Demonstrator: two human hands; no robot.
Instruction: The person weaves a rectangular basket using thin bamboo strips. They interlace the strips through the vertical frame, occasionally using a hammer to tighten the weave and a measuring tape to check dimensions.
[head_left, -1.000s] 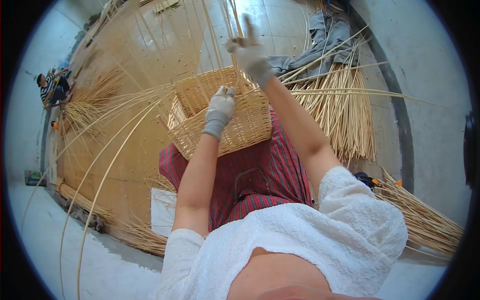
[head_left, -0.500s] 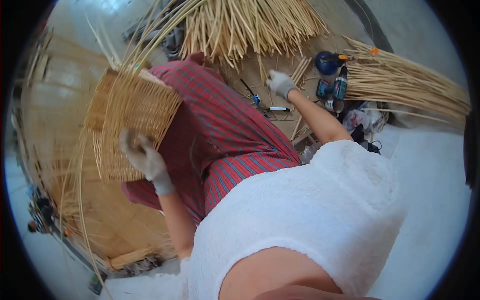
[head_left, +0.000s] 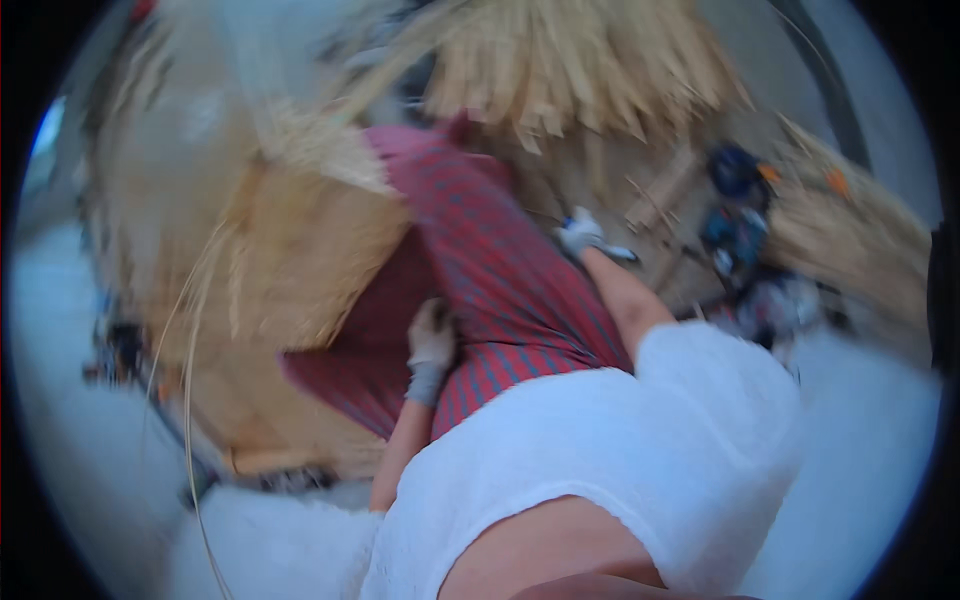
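My left hand [head_left: 432,340], gloved, rests low on the red striped cloth [head_left: 510,280] over my lap; motion blurs its fingers. The woven basket [head_left: 320,250] lies on the cloth to the upper left of that hand, tipped, with long strands trailing from it. My right hand [head_left: 580,233], also gloved, reaches to the floor beside my lap, at a small blue object and a white-handled item [head_left: 620,253]; whether it grips either is too smeared to tell.
Pale cane bundles lie ahead [head_left: 570,70] and at the right [head_left: 850,240]. A dark round object [head_left: 732,170], a teal drill [head_left: 732,238] and plastic bags [head_left: 770,295] sit at the right. A blurred dark shape [head_left: 125,350], apparently a person, is far left.
My view has swung rightward. My right hand has dropped from above the basket to the floor items; my left hand has left the basket's side and moved down onto the cloth.
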